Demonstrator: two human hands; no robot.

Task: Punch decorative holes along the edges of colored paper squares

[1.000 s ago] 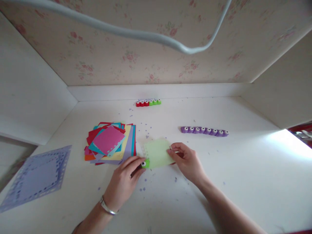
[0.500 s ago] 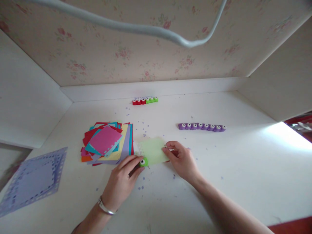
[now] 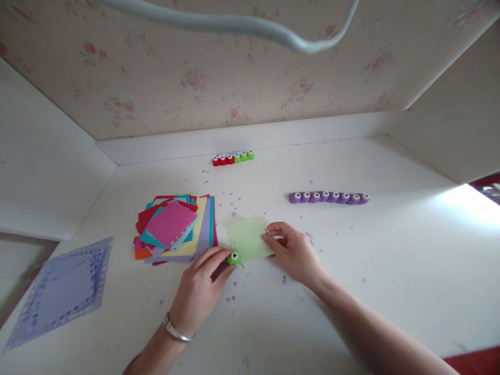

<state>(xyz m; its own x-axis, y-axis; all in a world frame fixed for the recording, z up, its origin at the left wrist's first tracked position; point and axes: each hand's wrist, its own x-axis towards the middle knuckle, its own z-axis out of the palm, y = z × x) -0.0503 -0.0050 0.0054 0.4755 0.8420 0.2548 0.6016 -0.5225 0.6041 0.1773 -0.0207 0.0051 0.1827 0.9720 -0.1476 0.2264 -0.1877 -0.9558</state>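
My left hand (image 3: 209,273), with a silver bracelet at the wrist, grips a small green craft punch (image 3: 235,256) between thumb and fingers. A star mark shows on the punch's white top. The punch sits at the near left corner of a pale green paper sheet (image 3: 250,237). My right hand (image 3: 289,250) pinches that sheet by its right edge. Just left of the paper lies a pile of coloured paper (image 3: 172,224) in pink, red, blue, yellow and purple. Whether the punch's slot is around the paper edge is hidden.
Red and green punches (image 3: 233,158) stand in a row near the back wall. A row of purple punches (image 3: 328,197) is at the right. Perforated lilac sheets (image 3: 64,291) lie at the left. Tiny purple paper bits are scattered over the white table (image 3: 390,250). A pale cable (image 3: 234,23) hangs above.
The view has shifted slightly, so the whole scene sits a little differently. Both hands keep their holds on the green punch and the pale green paper.
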